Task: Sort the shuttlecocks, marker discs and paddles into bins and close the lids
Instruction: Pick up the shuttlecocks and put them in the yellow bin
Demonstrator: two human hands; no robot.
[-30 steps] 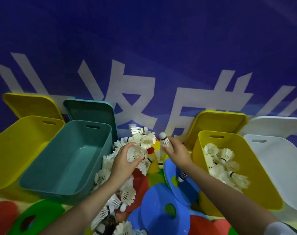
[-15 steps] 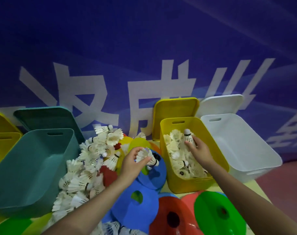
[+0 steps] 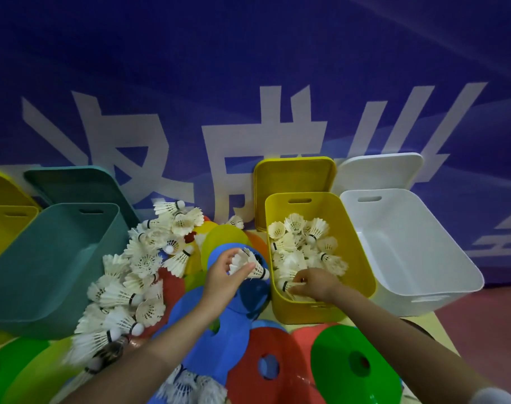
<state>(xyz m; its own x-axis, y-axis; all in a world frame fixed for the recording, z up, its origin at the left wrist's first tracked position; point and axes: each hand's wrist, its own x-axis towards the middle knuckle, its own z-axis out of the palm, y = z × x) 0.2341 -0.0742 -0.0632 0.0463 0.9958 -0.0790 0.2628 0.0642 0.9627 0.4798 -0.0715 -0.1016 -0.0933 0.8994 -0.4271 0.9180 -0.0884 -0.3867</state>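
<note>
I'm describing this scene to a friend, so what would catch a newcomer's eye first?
A heap of white feathered shuttlecocks spills beside the teal plastic bin. The yellow plastic bin at centre-right holds more, where the right hand reaches in. The left hand grips one shuttlecock.

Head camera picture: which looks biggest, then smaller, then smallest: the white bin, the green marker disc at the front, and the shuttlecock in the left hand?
1. White bin: largest.
2. Green marker disc: smaller, though it lies nearer the camera, which makes it look bigger.
3. Shuttlecock held by the left hand: smallest by far.
</note>
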